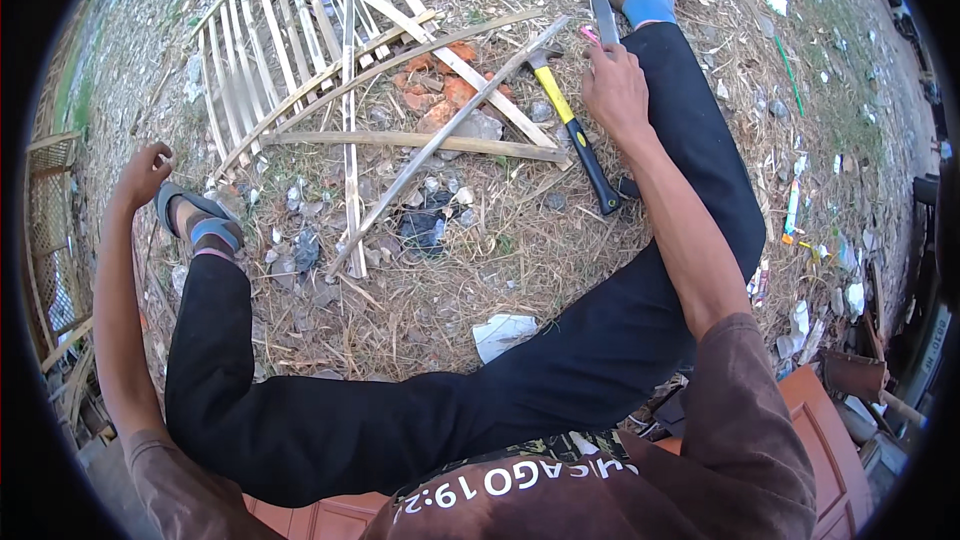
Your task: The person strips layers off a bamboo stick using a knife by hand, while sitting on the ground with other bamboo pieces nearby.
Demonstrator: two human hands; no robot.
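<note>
My right hand [615,90] is closed at the near end of a flat, grey metal blade [603,18], beside my right foot. A small pink thing [590,35] shows next to the blade; its kind is unclear. My left hand [148,174] hangs at the far left above my left sandal [190,208], fingers loosely bent and apart, nothing visible in it. Just left of my right forearm lies a hammer [575,130] with a yellow and black handle. Between my feet, thin wooden strips [420,140] lie crossed over one another.
A slatted wooden frame [270,35] lies at the far left. Broken orange brick pieces [440,90] sit under the strips. Straw and litter cover the ground, with a white scrap [503,336] near my leg. A woven panel [55,230] stands at the left edge.
</note>
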